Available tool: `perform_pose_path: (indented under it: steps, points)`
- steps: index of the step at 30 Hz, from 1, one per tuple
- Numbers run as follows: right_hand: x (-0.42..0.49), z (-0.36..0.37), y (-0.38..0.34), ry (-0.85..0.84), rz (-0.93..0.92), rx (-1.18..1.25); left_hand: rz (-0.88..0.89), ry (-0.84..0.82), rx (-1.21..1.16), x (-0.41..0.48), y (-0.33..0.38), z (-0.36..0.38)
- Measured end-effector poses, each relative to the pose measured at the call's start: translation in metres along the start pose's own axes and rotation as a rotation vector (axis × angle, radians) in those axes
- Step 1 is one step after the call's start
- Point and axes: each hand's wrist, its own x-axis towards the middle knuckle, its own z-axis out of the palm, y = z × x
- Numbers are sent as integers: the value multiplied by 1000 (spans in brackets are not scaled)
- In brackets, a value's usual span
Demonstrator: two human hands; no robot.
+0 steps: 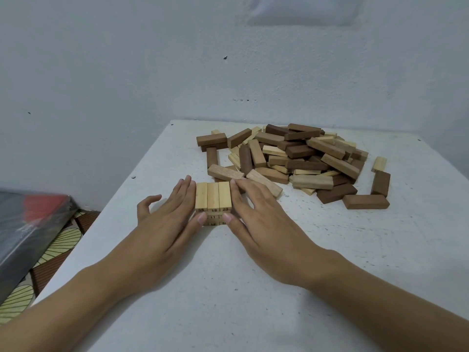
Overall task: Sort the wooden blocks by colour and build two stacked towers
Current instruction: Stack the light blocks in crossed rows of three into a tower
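The pale tower stands three layers high, mid-bench. These look like light, stiff, smooth blocks that will probably slide at a nudge. The left hand and right hand flank it, fingers straight and flat against its sides, thumbs at the front. Best to press low and evenly. The mixed pile lies just behind.

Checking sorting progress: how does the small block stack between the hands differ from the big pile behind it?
Colour: the small stack of pale wooden blocks is all light; the loose pile of wooden blocks mixes pale and brown. Order: the stack's blocks sit side by side in layers; the pile's lie at all angles. Contact: the left hand and right hand press the stack; the pile lies unheld. Both rest on the white table.
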Motion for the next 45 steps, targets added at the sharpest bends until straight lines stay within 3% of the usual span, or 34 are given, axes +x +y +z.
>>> perform_pose_path:
  steps: [16, 34, 41, 45]
  points:
    - [8, 10, -5, 139, 46, 18, 19, 21, -35, 1, -2, 2]
    - [6, 6, -6, 122, 77, 97, 26, 9, -72, 0, -1, -1]
    - [5, -15, 9, 394, 49, 301, 0, 219, -382, 1, -4, -17]
    - [27, -34, 33, 441, -38, 99, 20, 288, -420, 21, -5, -36]
